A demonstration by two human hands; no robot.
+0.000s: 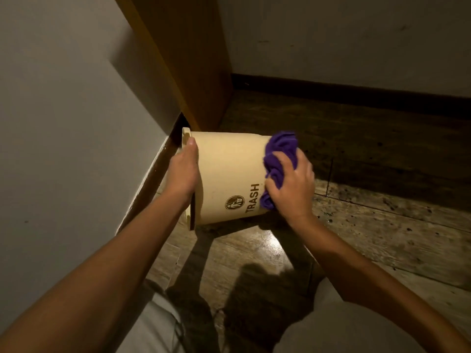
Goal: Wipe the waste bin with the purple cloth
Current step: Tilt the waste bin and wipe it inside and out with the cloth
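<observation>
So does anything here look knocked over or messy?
The waste bin lies tipped on its side, but on purpose: the left hand holds its rim while the right hand presses the purple cloth against its base. Dark specks litter the floor.

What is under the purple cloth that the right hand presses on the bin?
Under the purple cloth is the narrow bottom end of the cream waste bin, tipped sideways. The right hand presses it there. The covered surface cannot be seen.

both forearms are bare to the elbow, with no sleeves, watch or rings in view. the left hand [184, 171] and right hand [290, 184] wear no gloves. light grey trousers [331, 327] cover both knees, the cloth creased at the left thigh.
</observation>
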